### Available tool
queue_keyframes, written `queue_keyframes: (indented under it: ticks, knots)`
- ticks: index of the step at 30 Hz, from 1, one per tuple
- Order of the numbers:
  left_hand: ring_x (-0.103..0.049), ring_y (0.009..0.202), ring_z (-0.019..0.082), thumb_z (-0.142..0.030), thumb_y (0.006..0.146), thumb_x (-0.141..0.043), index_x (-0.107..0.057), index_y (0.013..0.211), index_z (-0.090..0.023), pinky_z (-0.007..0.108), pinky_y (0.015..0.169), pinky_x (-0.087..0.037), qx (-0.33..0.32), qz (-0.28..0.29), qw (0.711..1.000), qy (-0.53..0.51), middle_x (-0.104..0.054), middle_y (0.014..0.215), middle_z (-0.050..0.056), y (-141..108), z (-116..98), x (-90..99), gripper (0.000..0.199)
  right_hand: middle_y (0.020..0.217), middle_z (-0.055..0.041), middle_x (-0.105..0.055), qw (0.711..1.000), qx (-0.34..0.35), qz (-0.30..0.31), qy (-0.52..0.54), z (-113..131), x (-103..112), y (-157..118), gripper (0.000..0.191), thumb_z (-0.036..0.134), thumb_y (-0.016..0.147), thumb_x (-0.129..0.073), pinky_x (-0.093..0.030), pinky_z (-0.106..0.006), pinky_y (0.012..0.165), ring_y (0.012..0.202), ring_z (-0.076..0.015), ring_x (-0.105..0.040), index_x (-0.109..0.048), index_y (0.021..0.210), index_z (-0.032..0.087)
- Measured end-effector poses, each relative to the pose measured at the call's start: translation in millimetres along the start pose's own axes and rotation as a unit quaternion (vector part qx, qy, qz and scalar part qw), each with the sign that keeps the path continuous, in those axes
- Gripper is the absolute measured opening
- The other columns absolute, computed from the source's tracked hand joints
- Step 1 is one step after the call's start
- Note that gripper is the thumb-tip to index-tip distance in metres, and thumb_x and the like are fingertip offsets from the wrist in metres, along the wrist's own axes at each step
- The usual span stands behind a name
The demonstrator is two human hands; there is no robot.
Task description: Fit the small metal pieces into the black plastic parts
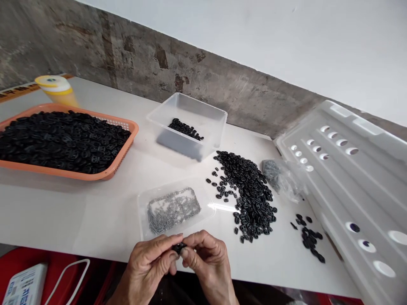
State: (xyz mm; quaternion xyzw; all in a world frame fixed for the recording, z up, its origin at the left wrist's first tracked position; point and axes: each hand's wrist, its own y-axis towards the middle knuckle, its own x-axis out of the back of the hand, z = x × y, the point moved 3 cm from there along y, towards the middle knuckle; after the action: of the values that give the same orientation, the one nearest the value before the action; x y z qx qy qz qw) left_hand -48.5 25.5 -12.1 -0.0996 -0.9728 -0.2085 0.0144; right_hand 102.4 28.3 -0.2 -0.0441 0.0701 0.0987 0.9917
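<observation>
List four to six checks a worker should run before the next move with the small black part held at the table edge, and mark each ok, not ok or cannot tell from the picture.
1. Black part pinched between left hand and right hand: ok.
2. Metal pins in the clear tray just beyond the hands: ok.
3. Loose pile of black parts on the table, to the right of the tray: ok.
4. Pin already fitted in the held part: cannot tell, fingers hide it.
5. Clear tub holds only a few parts, with room left: ok.
6. Orange basket heaped with black parts: ok.
</observation>
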Motion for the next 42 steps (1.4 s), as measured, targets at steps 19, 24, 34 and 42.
queue_keyframes:
  ticks: [19, 24, 34, 42]
  knots:
    - [-0.06, 0.051, 0.002, -0.002, 0.083, -0.058, -0.068, 0.108, -0.035, 0.006, 0.052, -0.051, 0.02, -0.02, 0.997, -0.068, -0.064, 0.062, -0.007, 4, -4, -5.0, 0.043, 0.075, 0.0009, -0.058, 0.927, 0.297, -0.039, -0.225, 8, -7, -10, 0.007, 0.008, 0.086, -0.058, -0.042, -0.007, 0.064, 0.068, -0.0005, -0.053, -0.06, 0.089, 0.014]
    - [-0.06, 0.054, 0.002, -0.003, 0.086, -0.055, -0.064, 0.117, -0.032, 0.007, 0.056, -0.051, 0.003, 0.001, 1.0, -0.027, -0.063, 0.064, -0.005, 0, 0, -7.2, 0.043, 0.073, 0.0008, -0.057, 0.917, 0.326, -0.035, -0.227, 13, -7, -11, 0.012, 0.001, 0.083, -0.057, -0.046, -0.008, 0.068, 0.069, -0.0013, -0.056, -0.058, 0.087, 0.013]
    - [-0.052, 0.055, 0.002, -0.029, 0.087, -0.055, -0.073, 0.082, -0.011, 0.009, 0.055, -0.045, 0.231, 0.065, 0.971, -0.015, -0.052, 0.063, -0.001, 9, -1, 2.9, 0.026, 0.084, 0.0026, -0.064, 0.952, 0.183, 0.056, -0.237, 8, 0, -5, 0.028, 0.01, 0.088, -0.056, -0.048, -0.003, 0.074, 0.075, 0.0004, -0.061, -0.06, 0.113, 0.021]
    - [-0.06, 0.06, 0.005, -0.025, 0.086, -0.058, -0.07, 0.095, -0.013, 0.01, 0.058, -0.052, 0.187, 0.016, 0.982, -0.008, -0.061, 0.069, 0.0, 7, -1, 3.9, 0.019, 0.086, -0.0025, -0.065, 0.986, 0.091, 0.07, -0.119, 0, 0, -7, 0.025, 0.019, 0.092, -0.054, -0.053, -0.008, 0.076, 0.075, -0.0032, -0.064, -0.059, 0.116, 0.017]
